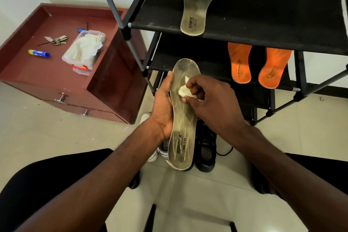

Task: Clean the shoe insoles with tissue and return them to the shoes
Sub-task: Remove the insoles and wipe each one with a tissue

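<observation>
1. The task is judged to be in its cleaning part. One greenish insole (183,118) is held over the floor in front of the shoe rack (263,30), and a crumpled tissue (183,90) is pressed on its middle.
2. A second greenish insole (197,3) is laid on the top shelf of the rack; whether it was already cleaned cannot be told. Two orange insoles (259,65) are laid on the shelf below.
3. No insole is seen inside a shoe, so the return step is judged as not yet done. A black shoe (206,149) and a white shoe (150,154) are standing on the floor under the held insole.
4. More tissue is kept in a clear box (82,52) on the red cabinet (28,66) at the left.
5. The left hand (162,109) is placed along the left edge of the insole, with its grip closed around it and the thumb stretched toward the toe end.
6. The right hand (207,98) is bent down from the right, and its grip is narrow, pinching the tissue with curled fingers against the insole surface.
</observation>
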`<state>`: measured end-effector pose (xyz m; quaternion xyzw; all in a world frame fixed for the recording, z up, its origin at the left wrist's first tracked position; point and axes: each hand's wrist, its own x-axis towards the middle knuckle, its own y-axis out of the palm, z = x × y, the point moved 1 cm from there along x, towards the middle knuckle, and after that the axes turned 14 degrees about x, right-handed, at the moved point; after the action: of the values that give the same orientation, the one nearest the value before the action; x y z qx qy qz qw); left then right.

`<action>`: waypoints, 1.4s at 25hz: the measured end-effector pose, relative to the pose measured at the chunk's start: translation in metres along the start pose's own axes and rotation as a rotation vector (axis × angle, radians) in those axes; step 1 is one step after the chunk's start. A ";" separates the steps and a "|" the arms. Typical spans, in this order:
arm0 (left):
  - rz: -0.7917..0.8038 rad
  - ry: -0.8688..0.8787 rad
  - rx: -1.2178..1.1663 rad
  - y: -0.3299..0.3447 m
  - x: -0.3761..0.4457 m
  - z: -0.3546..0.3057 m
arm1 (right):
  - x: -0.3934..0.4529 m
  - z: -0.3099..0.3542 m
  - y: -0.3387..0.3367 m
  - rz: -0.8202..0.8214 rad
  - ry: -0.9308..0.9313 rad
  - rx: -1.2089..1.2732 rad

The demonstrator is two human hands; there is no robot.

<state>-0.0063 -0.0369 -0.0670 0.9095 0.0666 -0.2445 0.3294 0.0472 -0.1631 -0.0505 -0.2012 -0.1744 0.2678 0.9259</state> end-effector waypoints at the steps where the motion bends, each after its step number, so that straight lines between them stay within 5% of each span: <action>1: 0.000 0.002 -0.002 0.000 0.001 0.001 | 0.000 0.001 0.000 0.014 -0.004 -0.026; 8: 0.039 -0.006 -0.041 -0.009 0.005 0.002 | 0.014 0.003 -0.009 -0.088 -0.024 -0.193; 14: 0.090 -0.001 -0.074 -0.012 0.001 -0.005 | 0.008 0.007 0.009 0.024 -0.002 -0.055; 20: 0.107 -0.007 0.005 -0.014 0.002 -0.006 | 0.014 0.000 -0.002 -0.050 0.452 0.545; 25: 0.018 0.002 -0.022 -0.021 0.009 -0.007 | 0.017 0.002 -0.011 0.018 0.615 0.830; 35: -0.017 -0.024 0.013 -0.015 0.002 -0.008 | 0.013 -0.003 -0.004 0.017 0.289 0.226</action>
<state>-0.0054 -0.0199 -0.0711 0.9080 0.0687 -0.2588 0.3223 0.0604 -0.1603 -0.0485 -0.1339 -0.0065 0.2617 0.9558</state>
